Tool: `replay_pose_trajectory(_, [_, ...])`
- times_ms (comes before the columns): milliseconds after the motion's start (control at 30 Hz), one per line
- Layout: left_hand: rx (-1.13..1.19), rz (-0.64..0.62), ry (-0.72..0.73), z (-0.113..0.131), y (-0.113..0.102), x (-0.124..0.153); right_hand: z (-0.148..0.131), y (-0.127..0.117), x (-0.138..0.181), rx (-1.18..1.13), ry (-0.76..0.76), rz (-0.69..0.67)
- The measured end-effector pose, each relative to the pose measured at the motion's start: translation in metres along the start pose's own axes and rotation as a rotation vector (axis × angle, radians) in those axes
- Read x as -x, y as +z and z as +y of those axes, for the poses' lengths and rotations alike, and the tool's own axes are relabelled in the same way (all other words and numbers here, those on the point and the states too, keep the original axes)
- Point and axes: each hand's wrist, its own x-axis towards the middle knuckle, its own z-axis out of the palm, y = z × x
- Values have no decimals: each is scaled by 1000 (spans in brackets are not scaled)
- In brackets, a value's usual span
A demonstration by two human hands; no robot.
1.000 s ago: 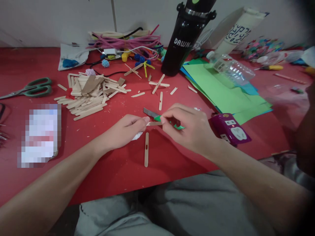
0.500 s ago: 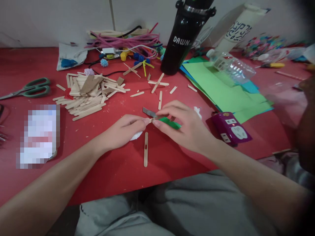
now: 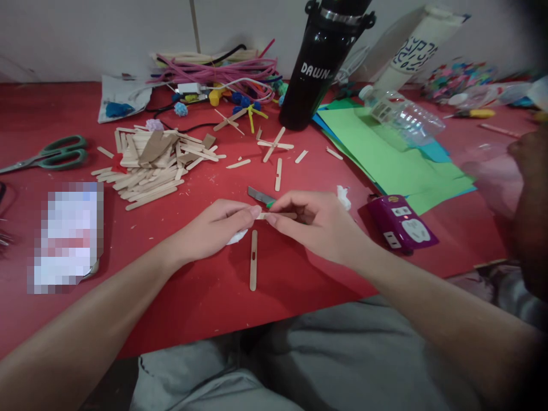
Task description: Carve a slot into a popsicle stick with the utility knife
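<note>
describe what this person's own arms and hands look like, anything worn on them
The left hand and right hand are both bare, with no gloves, rings or other jewellery visible, though some fingers are hidden. The left forearm and right forearm are bare too: no sleeves, watch or bracelet in view, and no markings I can make out.
</note>
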Motion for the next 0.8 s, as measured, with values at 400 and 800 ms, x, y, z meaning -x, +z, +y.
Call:
replay_pose_trajectory(400, [34, -1, -11, -5, -1, -1, -4, -3, 2, 11, 44, 18])
replay_pose_trajectory(800, [38, 0, -24, -1, 0, 0, 1, -1, -2, -24, 59, 42])
